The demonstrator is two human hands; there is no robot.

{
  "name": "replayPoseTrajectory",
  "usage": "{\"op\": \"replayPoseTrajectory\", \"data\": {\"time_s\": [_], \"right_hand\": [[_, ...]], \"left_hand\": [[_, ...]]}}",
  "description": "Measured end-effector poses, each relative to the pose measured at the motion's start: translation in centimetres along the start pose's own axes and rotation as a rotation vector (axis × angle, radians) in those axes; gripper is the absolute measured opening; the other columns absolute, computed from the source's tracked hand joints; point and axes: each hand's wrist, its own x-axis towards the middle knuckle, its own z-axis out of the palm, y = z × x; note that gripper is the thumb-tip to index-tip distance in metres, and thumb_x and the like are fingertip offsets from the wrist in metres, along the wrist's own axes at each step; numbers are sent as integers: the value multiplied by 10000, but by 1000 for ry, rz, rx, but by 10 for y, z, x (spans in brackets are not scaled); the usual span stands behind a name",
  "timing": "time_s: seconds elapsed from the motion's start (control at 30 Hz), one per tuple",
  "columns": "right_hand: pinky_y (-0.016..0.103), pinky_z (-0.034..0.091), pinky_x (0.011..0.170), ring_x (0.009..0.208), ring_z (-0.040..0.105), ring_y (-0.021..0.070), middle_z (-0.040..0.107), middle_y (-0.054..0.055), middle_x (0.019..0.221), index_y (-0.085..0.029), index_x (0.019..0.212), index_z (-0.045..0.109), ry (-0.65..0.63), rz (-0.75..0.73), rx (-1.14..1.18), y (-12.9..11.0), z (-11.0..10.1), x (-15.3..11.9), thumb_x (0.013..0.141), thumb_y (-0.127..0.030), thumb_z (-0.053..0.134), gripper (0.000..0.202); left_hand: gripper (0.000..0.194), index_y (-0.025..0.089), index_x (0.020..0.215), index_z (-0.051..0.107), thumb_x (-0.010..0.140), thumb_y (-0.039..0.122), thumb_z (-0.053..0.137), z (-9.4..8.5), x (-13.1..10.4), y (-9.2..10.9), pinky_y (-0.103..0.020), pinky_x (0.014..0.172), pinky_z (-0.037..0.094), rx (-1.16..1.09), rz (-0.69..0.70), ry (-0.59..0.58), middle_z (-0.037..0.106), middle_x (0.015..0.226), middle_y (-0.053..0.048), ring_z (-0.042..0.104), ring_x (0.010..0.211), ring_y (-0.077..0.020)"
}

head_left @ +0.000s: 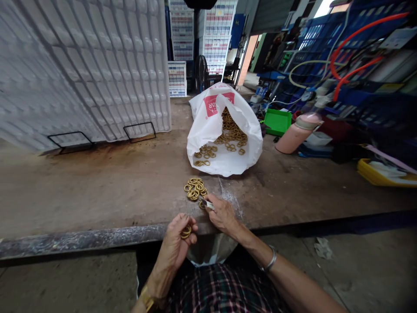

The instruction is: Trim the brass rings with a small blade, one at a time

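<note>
Several brass-coloured rings (186, 232) are held in the curled fingers of my left hand (176, 239), just over the table's front edge. My right hand (223, 214) grips a small knife (209, 204) with a pale handle and a short dark blade. The blade points left, towards a loose ring (202, 204) at the near side of a small pile of rings (195, 188) on the table. Whether the blade touches that ring I cannot tell. Beyond the pile, a white plastic sack (228, 167) lies on its side, its mouth towards me, with many more rings (231, 128) inside.
Pale moulded trays (114, 65) stand upright at the left, behind black wire brackets (140, 131). To the right of the sack are a green tray (277, 122), a pink spray bottle (298, 134) and a yellow tray (384, 174). White crates (215, 48) are stacked behind the brown table (97, 187).
</note>
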Motion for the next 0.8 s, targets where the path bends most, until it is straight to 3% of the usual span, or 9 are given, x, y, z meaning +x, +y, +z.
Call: {"op": "replayPoseTrajectory", "data": {"time_s": [0.13,0.27,0.47,0.67,0.8], "right_hand": [[217,372,586,591,526,126,579,-8,647,-201,805,530,13,-43,278,-1,-8,1,852,-260,373,174],[207,376,556,541,494,109,524,-39,573,-199,775,509,-37,-55,497,-4,-12,-3,866,-311,372,200],[201,377,549,543,487,97,531,-41,577,-192,732,512,-87,-63,579,-7,-9,-5,850,-337,409,214],[199,341,518,535,431,95,476,-47,555,-192,653,477,-52,26,535,-12,-5,-1,813,-387,442,254],[197,328,522,547,409,91,446,-52,573,-189,640,474,-50,65,534,-14,-2,1,793,-365,448,234]], "left_hand": [[368,165,891,524,653,396,685,7,8,2,-148,364,305,267,144,52,535,604,42,434,450,-62],[434,158,1039,506,700,408,613,13,16,4,-152,354,284,466,195,64,516,579,57,368,394,-50],[316,146,807,563,708,444,596,19,21,3,-161,373,246,576,197,52,478,548,52,349,400,-45],[237,161,700,560,732,395,584,15,23,-2,-179,415,281,659,314,-1,481,535,48,372,426,-59],[274,170,710,518,745,439,554,15,21,-1,-174,389,260,648,202,-19,482,525,55,360,389,-52]]}}
